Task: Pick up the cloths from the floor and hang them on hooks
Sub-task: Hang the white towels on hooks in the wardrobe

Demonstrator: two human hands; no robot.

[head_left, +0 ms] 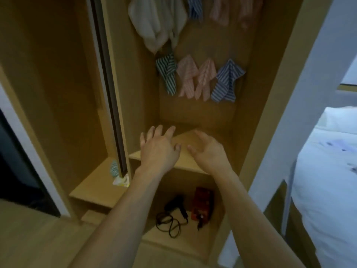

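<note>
Both my hands are stretched into a wooden closet, above its shelf [185,157]. My left hand [159,147] has its fingers spread and holds nothing. My right hand [207,148] is relaxed and empty too. On the back wall hang a green striped cloth [167,73], two pink striped cloths [195,79] and a blue striped cloth [225,82]. Higher up hang a white towel [156,22] and more striped cloths [195,7]. A small green striped cloth [114,168] lies on the left ledge, partly hidden by the door frame.
Below the shelf, a black hair dryer [176,206] with a coiled cord and a red box [201,204] lie in the bottom compartment. A sliding door rail [108,84] stands on the left. A white bed [328,171] is at the right.
</note>
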